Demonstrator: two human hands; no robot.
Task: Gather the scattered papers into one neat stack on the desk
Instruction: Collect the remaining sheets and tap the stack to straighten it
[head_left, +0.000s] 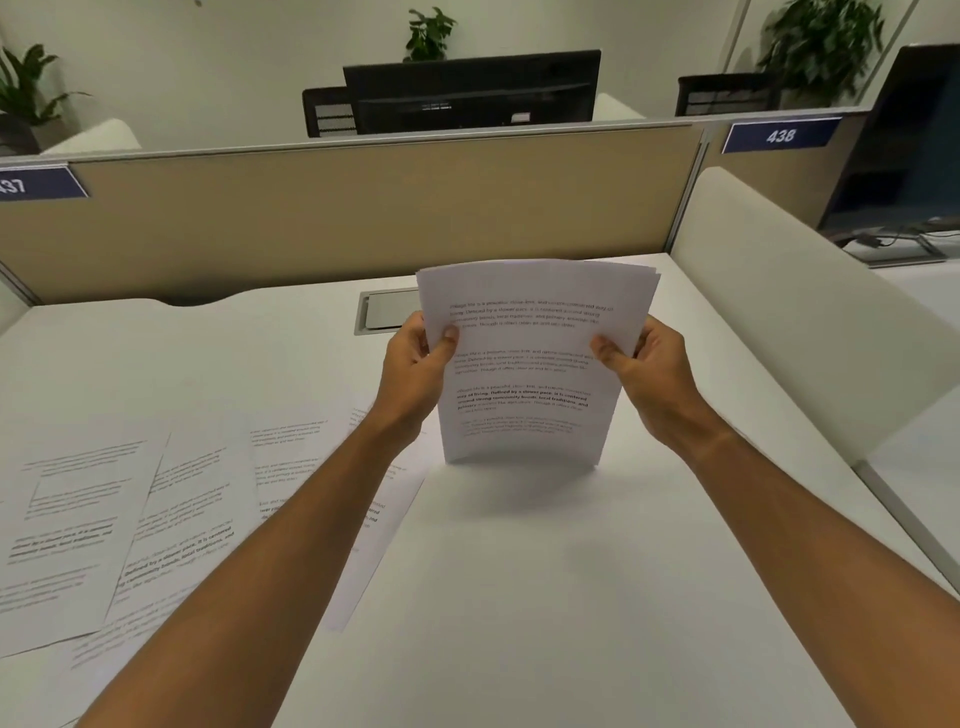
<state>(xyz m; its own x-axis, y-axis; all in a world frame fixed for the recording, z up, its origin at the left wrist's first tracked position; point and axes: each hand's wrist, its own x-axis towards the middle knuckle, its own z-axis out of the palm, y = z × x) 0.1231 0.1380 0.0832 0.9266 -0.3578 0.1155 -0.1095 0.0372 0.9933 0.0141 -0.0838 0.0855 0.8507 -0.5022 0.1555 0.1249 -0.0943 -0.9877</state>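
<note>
My left hand (415, 353) and right hand (649, 364) grip a sheaf of white printed sheets (530, 364), upright on the white bench (571, 571). Both grips are closed on its side edges. Uneven squeeze could buckle it, spilling sheets toward the scattered printed papers (156, 519).

hands (524, 364) gripping upright paper bundle (530, 358), desk (519, 597)

I hold a bundle of printed sheets (530, 364) upright, its bottom edge on the tabletop (571, 571); more printed papers (171, 509) lie overlapping, flat, to my left.
</note>
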